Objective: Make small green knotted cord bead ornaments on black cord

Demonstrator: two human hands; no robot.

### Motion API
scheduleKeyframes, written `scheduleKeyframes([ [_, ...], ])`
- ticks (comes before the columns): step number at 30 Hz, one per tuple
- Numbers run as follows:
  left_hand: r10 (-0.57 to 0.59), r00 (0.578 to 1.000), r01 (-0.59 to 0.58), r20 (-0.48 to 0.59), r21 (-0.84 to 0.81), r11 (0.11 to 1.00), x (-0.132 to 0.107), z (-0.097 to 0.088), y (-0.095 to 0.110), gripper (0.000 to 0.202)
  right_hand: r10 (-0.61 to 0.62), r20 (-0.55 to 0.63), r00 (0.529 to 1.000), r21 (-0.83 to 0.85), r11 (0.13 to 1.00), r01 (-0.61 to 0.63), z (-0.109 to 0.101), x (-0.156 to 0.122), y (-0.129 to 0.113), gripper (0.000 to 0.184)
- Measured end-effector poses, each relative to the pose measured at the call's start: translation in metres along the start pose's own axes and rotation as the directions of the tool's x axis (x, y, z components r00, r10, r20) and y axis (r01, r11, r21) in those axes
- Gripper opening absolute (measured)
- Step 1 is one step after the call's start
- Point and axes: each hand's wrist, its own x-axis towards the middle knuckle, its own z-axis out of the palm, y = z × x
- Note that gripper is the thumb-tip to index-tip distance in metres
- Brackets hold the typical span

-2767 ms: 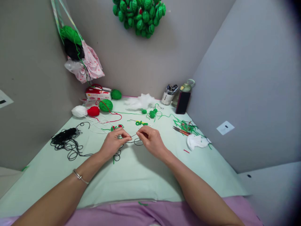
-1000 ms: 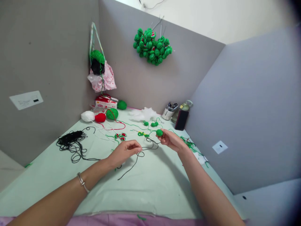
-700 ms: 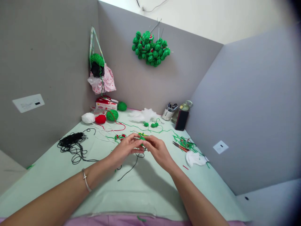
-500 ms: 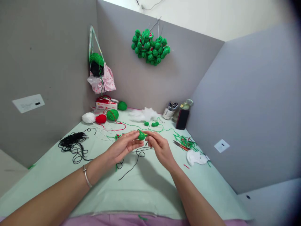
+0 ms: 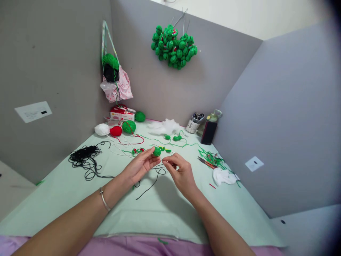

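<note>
My left hand (image 5: 141, 165) is closed on a small green crocheted ball (image 5: 157, 152), gripping it between thumb and fingers. Just to its right, my right hand (image 5: 181, 170) is pinched, thumb against fingertips. Whatever those fingertips hold, if anything, is too small to make out. Behind the ball lies a yellow-handled hook (image 5: 161, 148), partly hidden, beside a small green crocheted piece (image 5: 167, 151). Below the hands, a loose black cord (image 5: 154, 186) curls over the table. A red-and-green crocheted piece (image 5: 137, 151) rests beyond my left fingers.
Black yarn (image 5: 84, 156) lies tangled at left; white (image 5: 102, 129), red (image 5: 115, 131) and green (image 5: 129, 127) balls sit behind it. White stuffing (image 5: 167, 127) is at the back. Scissors (image 5: 207, 163), green scraps (image 5: 213, 158) and a phone (image 5: 209, 133) are at right.
My right hand has drawn away from the green ball, leaving a gap between the hands. The yellow-handled hook now shows behind the ball. The view has shifted slightly.
</note>
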Motion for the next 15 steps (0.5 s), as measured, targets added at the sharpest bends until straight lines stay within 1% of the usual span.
scheduleKeyframes([
  [3,0.003,1.0,-0.002,-0.006,0.023,1.0,-0.0004,0.0005,-0.0005,0.011,-0.004,0.014,1.0,-0.053,0.999,0.005,0.0025,-0.0013,0.0007,0.016],
  [5,0.006,1.0,-0.006,-0.004,0.033,0.999,-0.0001,0.0,-0.0009,0.012,0.005,0.024,1.0,-0.059,0.998,-0.004,0.0031,-0.0022,0.0012,0.015],
  [12,0.035,0.999,-0.035,0.008,0.121,0.992,-0.0022,-0.0013,-0.001,0.02,0.063,0.054,0.997,-0.043,0.997,-0.061,0.0027,-0.0038,-0.0002,0.015],
  [15,0.032,0.998,-0.04,0.045,0.187,0.982,-0.0047,0.0009,-0.0012,0.02,0.092,0.044,0.995,-0.007,0.996,-0.091,0.0035,-0.0032,-0.0002,0.015],
])
